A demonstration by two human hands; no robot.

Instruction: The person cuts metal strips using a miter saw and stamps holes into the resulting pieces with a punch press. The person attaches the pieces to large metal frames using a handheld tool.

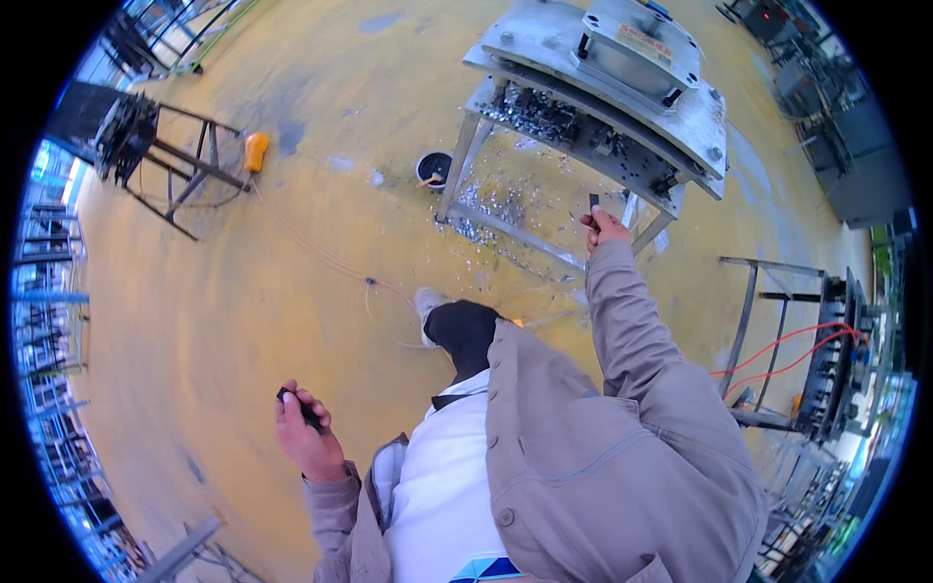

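My left hand (309,432), low on the left over the yellow floor, is closed around a small black object (309,414) whose kind I cannot make out. Farther off, my right hand (604,229) pinches a small dark, flat, block-like piece (594,201) that sticks up from the fingers. It is close to the near edge of a metal press machine (651,131) on a steel-legged stand. A silver block with a label (637,49) tops the press plate. Dark and shiny bits lie on the shelf beneath the plate.
Shiny scraps (486,199) litter the floor around the stand, with a dark bucket (433,169) beside it. A thin hose (326,257) crosses the floor to an orange foot pedal (256,152) by another stand (180,160). At right, red hoses (792,355) run to a further machine (838,355).
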